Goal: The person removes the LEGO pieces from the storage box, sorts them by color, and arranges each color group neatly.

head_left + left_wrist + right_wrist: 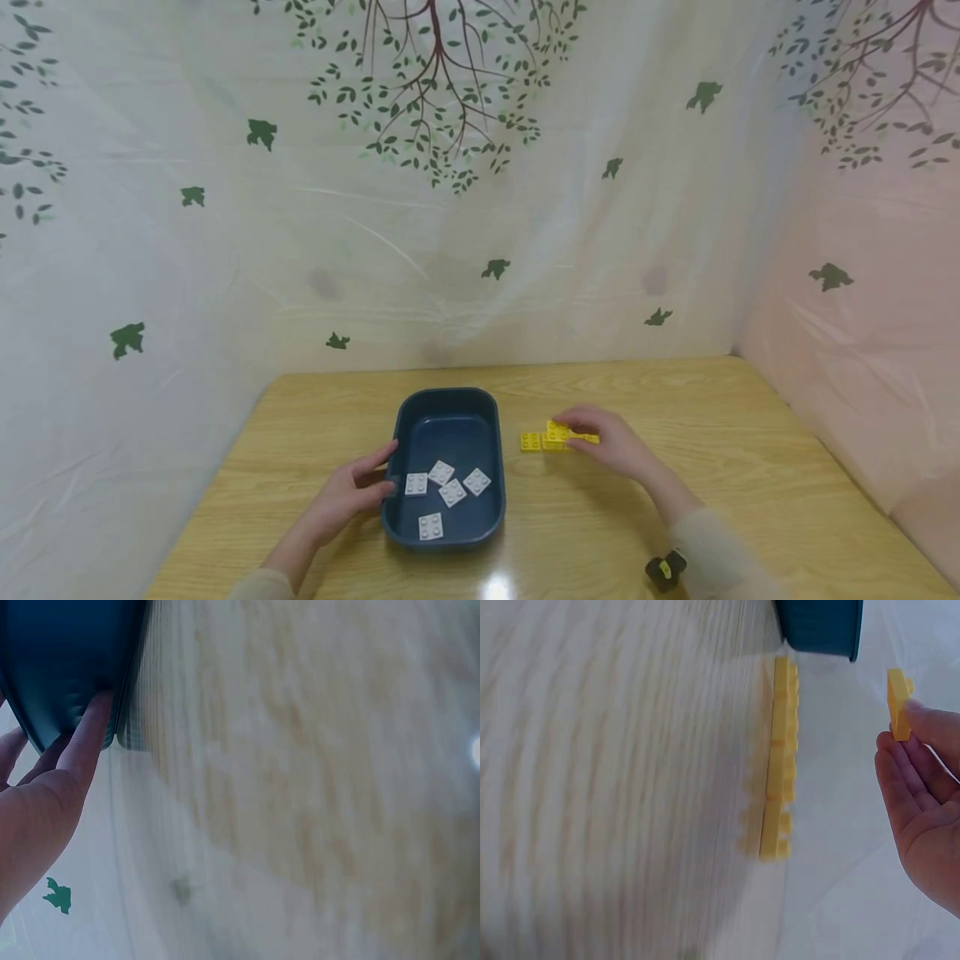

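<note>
My left hand (347,496) rests against the left side of a dark blue tray (390,525), fingertips on its rim and outer wall. In the left wrist view, one straight finger (88,735) touches that wall. Several white square bricks (431,526) with studs lie inside the tray. Right of it, my right hand (611,442) pinches a yellow brick (898,705) between thumb and fingers. The held piece hangs above a row of yellow bricks (778,757) lined up on the table, and in the head view the hand hides part of that row.
A black object with a yellow mark (665,571) shows beside the right sleeve. The wooden table (322,408) reaches back to a pale curtain (420,292) printed with branches and green birds. Another curtain (847,350) hangs along the right side.
</note>
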`<state>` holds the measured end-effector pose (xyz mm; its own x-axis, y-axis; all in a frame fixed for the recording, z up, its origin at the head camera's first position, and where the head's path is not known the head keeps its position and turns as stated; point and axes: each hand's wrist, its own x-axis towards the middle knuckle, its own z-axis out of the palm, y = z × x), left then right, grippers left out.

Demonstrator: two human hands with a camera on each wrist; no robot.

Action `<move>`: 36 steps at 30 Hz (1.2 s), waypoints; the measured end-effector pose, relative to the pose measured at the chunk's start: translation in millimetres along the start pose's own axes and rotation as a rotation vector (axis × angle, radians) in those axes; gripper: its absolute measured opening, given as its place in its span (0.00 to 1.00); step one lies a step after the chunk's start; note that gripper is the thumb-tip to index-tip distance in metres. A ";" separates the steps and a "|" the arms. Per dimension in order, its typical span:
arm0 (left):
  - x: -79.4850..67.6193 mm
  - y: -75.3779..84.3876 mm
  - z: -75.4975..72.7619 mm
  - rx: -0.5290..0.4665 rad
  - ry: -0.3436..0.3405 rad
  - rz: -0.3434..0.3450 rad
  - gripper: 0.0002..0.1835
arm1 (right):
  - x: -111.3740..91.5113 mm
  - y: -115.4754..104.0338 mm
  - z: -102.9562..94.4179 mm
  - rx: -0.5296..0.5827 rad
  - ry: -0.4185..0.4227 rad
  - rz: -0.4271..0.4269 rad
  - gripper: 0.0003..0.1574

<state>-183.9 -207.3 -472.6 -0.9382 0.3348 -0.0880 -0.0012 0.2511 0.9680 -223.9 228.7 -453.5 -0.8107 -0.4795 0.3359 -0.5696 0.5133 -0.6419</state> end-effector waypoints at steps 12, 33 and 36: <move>-0.1 -2.5 1.2 0.021 0.019 -0.021 0.36 | -32.2 21.7 -29.6 -0.021 0.064 0.053 0.20; -7.9 2.7 5.8 0.005 0.015 0.005 0.36 | -52.8 47.3 -65.5 -0.163 0.017 0.159 0.18; -8.4 2.4 6.3 0.000 0.018 0.004 0.36 | -53.8 51.7 -65.7 -0.158 0.004 0.182 0.17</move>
<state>-173.8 -203.8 -471.1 -0.9442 0.3194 -0.0804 0.0022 0.2502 0.9682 -218.6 327.8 -459.4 -0.9022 -0.3662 0.2280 -0.4282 0.6961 -0.5762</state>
